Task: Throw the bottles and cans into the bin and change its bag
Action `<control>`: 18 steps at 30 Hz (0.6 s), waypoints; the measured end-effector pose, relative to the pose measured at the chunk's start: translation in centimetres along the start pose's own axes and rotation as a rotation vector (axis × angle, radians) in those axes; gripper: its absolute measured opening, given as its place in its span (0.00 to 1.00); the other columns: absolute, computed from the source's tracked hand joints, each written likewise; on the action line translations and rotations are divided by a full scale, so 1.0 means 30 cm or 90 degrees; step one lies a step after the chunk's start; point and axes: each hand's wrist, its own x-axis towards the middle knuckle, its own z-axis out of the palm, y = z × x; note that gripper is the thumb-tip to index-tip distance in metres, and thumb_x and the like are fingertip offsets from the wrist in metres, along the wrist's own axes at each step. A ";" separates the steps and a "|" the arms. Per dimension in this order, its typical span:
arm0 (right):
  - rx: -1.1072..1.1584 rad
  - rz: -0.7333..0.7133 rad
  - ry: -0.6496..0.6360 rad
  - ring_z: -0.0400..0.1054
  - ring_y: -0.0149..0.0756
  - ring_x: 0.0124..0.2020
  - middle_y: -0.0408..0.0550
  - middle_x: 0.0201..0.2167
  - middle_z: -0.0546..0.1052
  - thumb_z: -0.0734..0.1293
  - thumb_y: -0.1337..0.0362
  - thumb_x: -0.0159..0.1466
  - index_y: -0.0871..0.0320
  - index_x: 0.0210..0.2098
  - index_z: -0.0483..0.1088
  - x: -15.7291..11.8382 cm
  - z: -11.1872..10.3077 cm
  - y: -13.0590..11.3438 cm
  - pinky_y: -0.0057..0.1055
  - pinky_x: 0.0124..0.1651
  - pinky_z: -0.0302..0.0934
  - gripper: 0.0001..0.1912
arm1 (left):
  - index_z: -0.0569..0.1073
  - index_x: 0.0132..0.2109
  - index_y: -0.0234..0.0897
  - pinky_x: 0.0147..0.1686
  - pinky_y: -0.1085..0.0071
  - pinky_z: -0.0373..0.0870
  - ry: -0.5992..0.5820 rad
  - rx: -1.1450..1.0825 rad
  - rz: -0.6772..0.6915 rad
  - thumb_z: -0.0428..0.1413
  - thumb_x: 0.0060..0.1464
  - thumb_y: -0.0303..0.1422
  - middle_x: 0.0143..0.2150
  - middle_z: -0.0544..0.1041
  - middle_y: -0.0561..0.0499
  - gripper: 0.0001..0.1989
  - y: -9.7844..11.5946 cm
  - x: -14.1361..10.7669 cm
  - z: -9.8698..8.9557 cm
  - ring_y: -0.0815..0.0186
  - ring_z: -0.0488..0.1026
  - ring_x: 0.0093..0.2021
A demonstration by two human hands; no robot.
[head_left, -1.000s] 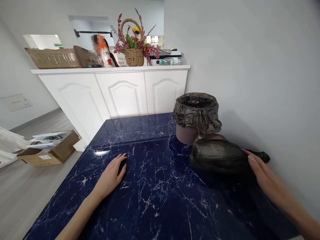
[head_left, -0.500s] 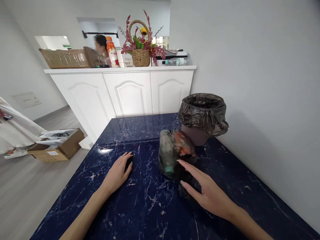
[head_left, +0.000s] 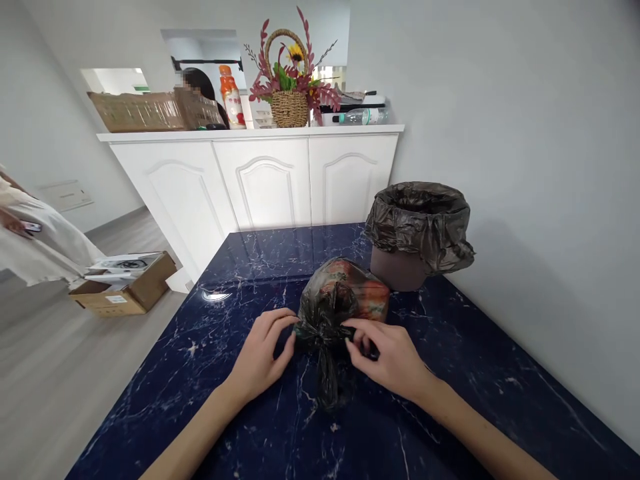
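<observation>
A tied black plastic bag (head_left: 327,303) sits on the dark blue marbled tabletop, its knot and hanging tail facing me. Through the thin plastic, reddish-orange and green patterned contents show; their kind I cannot make out. At the knot's left side, my left hand (head_left: 265,350) pinches the plastic between thumb and fingers. My right hand (head_left: 387,357) grips the gathered plastic on the right, fingers curled. Just behind the bag stands a grey-brown trash can (head_left: 397,268) with a black liner (head_left: 423,223) folded over its rim.
A white cabinet (head_left: 270,187) borders the table's far end, bearing a flower basket (head_left: 290,109), an orange-capped bottle (head_left: 231,100), a clear bottle (head_left: 363,117) and a cardboard box (head_left: 140,111). A wall rises on the right. At left, a person in white (head_left: 45,233) stands near an open carton (head_left: 123,287).
The bag has turned so its knot faces me. My left hand has moved right from the bare tabletop to the bag, and my right hand has closed on the plastic. The view has shifted slightly.
</observation>
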 end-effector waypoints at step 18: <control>0.136 0.039 -0.085 0.70 0.33 0.31 0.40 0.34 0.72 0.66 0.66 0.74 0.51 0.59 0.66 -0.007 0.137 -0.016 0.31 0.36 0.63 0.15 | 0.70 0.55 0.43 0.44 0.69 0.72 0.014 -0.090 0.022 0.53 0.70 0.25 0.41 0.73 0.51 0.11 -0.025 0.002 0.020 0.64 0.73 0.42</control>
